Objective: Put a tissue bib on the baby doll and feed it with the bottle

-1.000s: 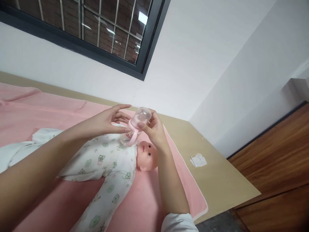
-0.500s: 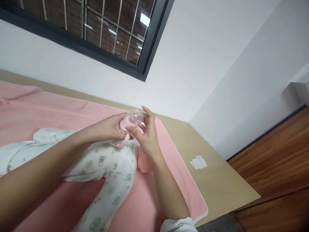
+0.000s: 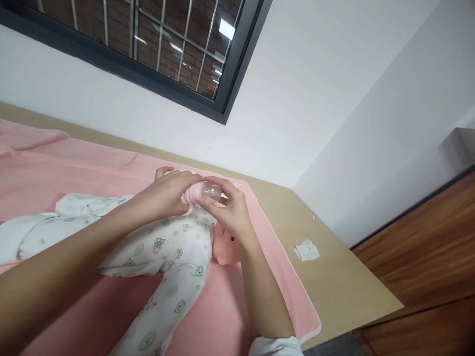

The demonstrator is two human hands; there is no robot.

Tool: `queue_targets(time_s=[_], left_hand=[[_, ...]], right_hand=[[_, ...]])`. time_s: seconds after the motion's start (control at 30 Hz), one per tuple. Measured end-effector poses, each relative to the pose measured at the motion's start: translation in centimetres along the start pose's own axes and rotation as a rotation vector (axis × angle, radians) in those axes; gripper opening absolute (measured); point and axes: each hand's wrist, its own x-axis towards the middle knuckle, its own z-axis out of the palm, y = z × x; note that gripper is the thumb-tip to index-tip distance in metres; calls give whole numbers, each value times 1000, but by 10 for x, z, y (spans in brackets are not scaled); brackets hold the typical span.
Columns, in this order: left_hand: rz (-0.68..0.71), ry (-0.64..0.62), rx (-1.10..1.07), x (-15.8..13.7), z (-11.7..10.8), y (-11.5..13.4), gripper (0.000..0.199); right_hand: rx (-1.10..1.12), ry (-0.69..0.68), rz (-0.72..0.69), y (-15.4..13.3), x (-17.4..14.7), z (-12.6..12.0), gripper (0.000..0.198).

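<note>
A pink baby bottle (image 3: 193, 192) with a clear domed cap (image 3: 212, 192) is held nearly level above the doll's chest, the cap pointing right. Wrapped round the bottle's body is my left hand (image 3: 172, 192). My right hand (image 3: 233, 207) grips the cap between thumb and fingers. The baby doll (image 3: 185, 242) lies on its back in a white suit printed with small green and pink animals. Its head (image 3: 224, 247) shows only in part behind my right hand and wrist.
A pink blanket (image 3: 218, 301) under the doll covers much of the wooden tabletop (image 3: 334, 282). Right of the blanket lies a crumpled white tissue (image 3: 307, 250). Behind are a white wall and a dark-framed barred window (image 3: 222, 99). A wooden panel (image 3: 426, 247) stands at the right.
The bottle has tipped from slanting upward to nearly level, its cap turning right. My right fingers have closed round the cap. More of the doll's face shows.
</note>
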Motion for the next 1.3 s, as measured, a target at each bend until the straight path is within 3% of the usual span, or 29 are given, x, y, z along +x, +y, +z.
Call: queue_targets(time_s=[0.53,0.9,1.17,1.3], left_hand=[[56,-45,120,0,-6,-8,55],[62,-96,134,0,-10,-9,42],[10,-128,86,2,-10,-11,54],[-37,-110,28,4,-11,-19,44]], right_hand=[[-28,-42,-14,2,-1,0,41],[-14,-95,-14,6,0,-3,45],[-16,-75,9,6,1,0,43],[69,33,35,7,2,-3,47]])
